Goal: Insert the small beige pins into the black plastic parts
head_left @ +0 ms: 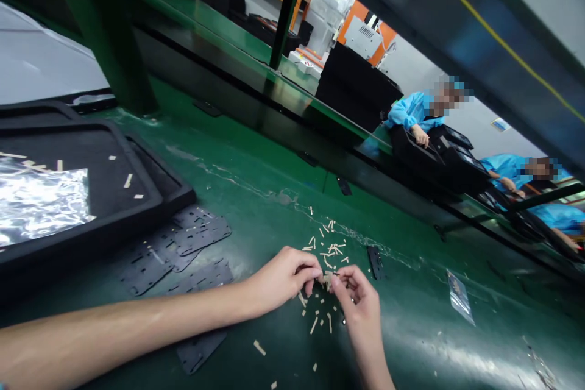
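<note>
Small beige paper-like strips (329, 251) are touched by the curled left hand (287, 280) and pinching right hand (359, 300). Exact grips cannot be told. No writing is legible.

The tabletop (269, 225) before you looks smooth and glossy green, with whitish scuffs. Your black tray (114, 164) appears matt, like foam or dull plastic, while the bag (41, 201) in it is shiny, crinkled clear film. The perforated plates (203, 231) look flat, dark and satin-smooth; the beige strips (259, 348) seem papery and matt.
</note>
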Demonstrator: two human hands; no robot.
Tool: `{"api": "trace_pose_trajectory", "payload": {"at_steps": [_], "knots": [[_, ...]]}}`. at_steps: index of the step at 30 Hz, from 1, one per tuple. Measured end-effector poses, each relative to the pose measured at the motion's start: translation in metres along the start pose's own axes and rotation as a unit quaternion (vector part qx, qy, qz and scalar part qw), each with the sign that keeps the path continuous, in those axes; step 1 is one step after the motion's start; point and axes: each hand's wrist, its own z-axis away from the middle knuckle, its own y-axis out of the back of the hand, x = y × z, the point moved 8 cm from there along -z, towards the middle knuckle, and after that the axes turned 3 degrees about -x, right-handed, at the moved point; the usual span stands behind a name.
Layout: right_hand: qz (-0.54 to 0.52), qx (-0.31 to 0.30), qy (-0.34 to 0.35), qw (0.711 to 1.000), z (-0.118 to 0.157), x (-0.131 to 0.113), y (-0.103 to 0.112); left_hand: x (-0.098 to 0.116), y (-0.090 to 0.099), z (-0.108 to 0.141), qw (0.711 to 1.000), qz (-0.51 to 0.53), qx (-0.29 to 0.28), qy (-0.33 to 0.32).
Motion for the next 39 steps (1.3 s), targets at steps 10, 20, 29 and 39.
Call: {"api": "trace_pose_trajectory", "payload": {"at_steps": [10, 20, 29, 39], "knots": [[-0.110, -0.043, -0.024, 0.993, 0.003, -0.002, -0.006, -0.005, -0.003, -0.001, 0.999, 0.033, 0.004, 0.010], [-0.073, -0.066, -0.029, 0.995, 0.005, 0.000, -0.014, 0.005, -0.003, 0.004, 0.997, 0.070, -0.022, -0.012], [0.339, 0.089, 0.111, 0.930, 0.003, -0.025, 0.024, 0.000, -0.001, 0.005, 0.997, 0.066, 0.003, 0.029], [0.274, 0.102, 0.317, 0.902, 0.032, -0.065, -0.008, 0.003, 0.001, 0.007, 0.999, -0.008, 0.031, -0.023]]}}
